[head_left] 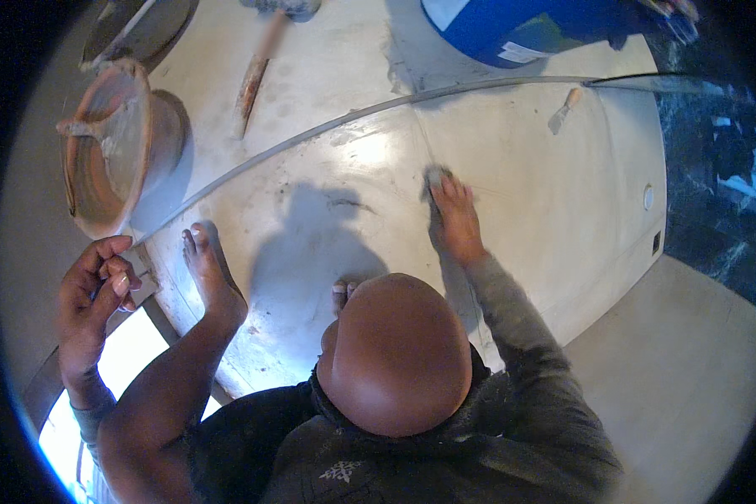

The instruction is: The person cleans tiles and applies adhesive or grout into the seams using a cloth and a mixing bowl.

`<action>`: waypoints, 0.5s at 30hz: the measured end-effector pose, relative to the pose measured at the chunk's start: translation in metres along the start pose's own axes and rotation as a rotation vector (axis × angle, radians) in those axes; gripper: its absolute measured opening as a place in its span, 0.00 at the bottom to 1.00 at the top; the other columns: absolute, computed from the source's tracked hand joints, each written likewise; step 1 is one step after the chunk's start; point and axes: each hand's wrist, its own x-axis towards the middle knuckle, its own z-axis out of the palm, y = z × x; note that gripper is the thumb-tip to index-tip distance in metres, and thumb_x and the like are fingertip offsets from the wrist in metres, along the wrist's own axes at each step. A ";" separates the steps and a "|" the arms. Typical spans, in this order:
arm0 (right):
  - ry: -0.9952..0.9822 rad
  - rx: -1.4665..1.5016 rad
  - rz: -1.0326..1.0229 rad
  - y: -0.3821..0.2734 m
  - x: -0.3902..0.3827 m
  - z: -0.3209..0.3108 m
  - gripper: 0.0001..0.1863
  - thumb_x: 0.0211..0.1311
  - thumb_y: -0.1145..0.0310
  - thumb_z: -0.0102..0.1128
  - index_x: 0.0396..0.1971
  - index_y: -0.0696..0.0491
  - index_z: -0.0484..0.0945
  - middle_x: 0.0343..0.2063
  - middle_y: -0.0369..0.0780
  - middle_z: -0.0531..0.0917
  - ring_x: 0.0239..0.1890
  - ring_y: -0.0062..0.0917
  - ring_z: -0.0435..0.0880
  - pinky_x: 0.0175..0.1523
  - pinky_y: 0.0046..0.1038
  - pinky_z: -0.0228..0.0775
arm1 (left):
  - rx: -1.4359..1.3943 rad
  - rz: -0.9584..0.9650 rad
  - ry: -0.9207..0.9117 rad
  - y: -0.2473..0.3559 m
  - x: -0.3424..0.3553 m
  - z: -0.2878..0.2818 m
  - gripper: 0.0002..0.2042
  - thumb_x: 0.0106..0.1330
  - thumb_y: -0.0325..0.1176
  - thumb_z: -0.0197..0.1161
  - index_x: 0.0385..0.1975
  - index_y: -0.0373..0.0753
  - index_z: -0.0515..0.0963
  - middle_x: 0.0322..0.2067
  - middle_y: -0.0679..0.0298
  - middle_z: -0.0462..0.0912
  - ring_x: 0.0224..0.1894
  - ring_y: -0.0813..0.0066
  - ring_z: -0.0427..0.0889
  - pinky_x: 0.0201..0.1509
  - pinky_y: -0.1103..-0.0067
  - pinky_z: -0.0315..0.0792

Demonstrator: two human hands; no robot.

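Note:
My right hand (458,220) lies low on the pale, smudged floor surface (538,210), its fingers over a small grey pad (434,177). The pad looks like a sponge or folded rag; most of it is hidden under the fingers. A thin dark line runs across the surface beside this hand. On the left, my left hand (97,294) is raised near my bent knee, with loosely bent fingers and nothing visible in them. Just above it stands a mortar-stained bucket (168,134) with an orange-brown rim.
A grey strip (353,115) curves across the surface. Beyond it lie a wooden-handled mallet (254,84) and a large blue container (496,38). A small light-handled tool (566,110) lies at right, near dark marbled slabs (714,185). My bare foot (210,273) rests by the left edge.

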 end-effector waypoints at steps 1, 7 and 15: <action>0.050 0.004 -0.003 0.003 0.033 0.004 0.23 0.49 0.79 0.49 0.51 0.59 0.70 0.51 0.50 0.72 0.56 0.44 0.69 0.61 0.42 0.57 | -0.005 0.023 -0.018 0.004 0.004 0.003 0.22 0.60 0.36 0.61 0.51 0.30 0.68 0.28 0.69 0.71 0.29 0.83 0.69 0.31 0.87 0.66; -0.055 0.120 0.018 0.015 0.034 -0.001 0.17 0.55 0.76 0.48 0.47 0.54 0.73 0.42 0.48 0.76 0.43 0.43 0.73 0.55 0.41 0.63 | 0.021 0.012 -0.097 0.019 0.013 0.015 0.21 0.61 0.34 0.61 0.51 0.30 0.68 0.28 0.69 0.71 0.30 0.83 0.70 0.32 0.86 0.67; -0.446 0.253 0.276 0.003 -0.202 -0.037 0.31 0.44 0.84 0.50 0.55 0.55 0.68 0.58 0.52 0.66 0.61 0.46 0.63 0.66 0.43 0.52 | 0.051 0.012 -0.071 -0.006 0.006 0.005 0.24 0.60 0.41 0.63 0.51 0.32 0.69 0.27 0.70 0.70 0.27 0.83 0.69 0.29 0.86 0.64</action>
